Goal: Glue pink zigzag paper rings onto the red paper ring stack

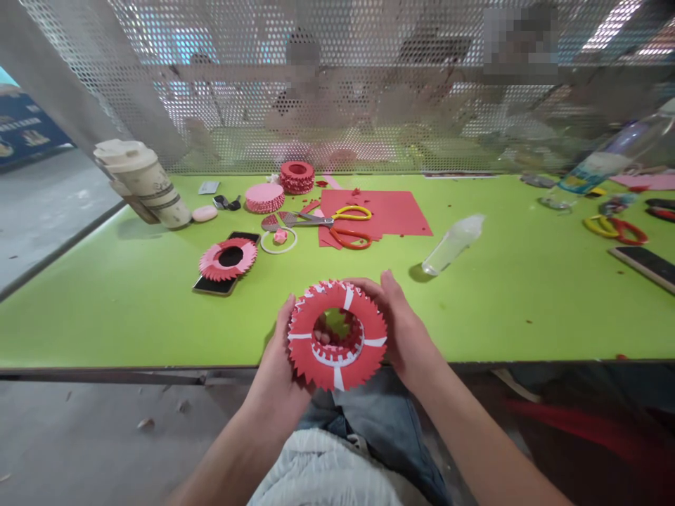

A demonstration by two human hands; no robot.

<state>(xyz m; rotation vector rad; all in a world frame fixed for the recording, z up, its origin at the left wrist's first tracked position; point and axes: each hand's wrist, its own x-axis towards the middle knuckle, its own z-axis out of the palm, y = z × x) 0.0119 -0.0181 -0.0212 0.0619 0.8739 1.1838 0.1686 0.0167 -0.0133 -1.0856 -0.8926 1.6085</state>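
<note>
Between my hands is a red paper ring [306, 309] with a jagged edge, white stripes across its face and a round hole in the middle. My left hand [277, 372] wraps its left side, and my right hand [403, 334] grips it from the right. The ring hides some of the fingers of both hands. It is held over the front edge of the green table [131, 323]. Beyond it lie scissors [332, 221] with a yellow and an orange handle, partly on red paper [395, 211].
At left stand a lidded cup [145, 183] and a phone [219, 284] under a pink jagged paper ring [205, 260]. Round paper stacks [265, 198] sit at the back. A clear bottle [453, 242] is right of centre; a larger bottle [595, 169] stands far right. A perforated screen [237, 84] closes the back.
</note>
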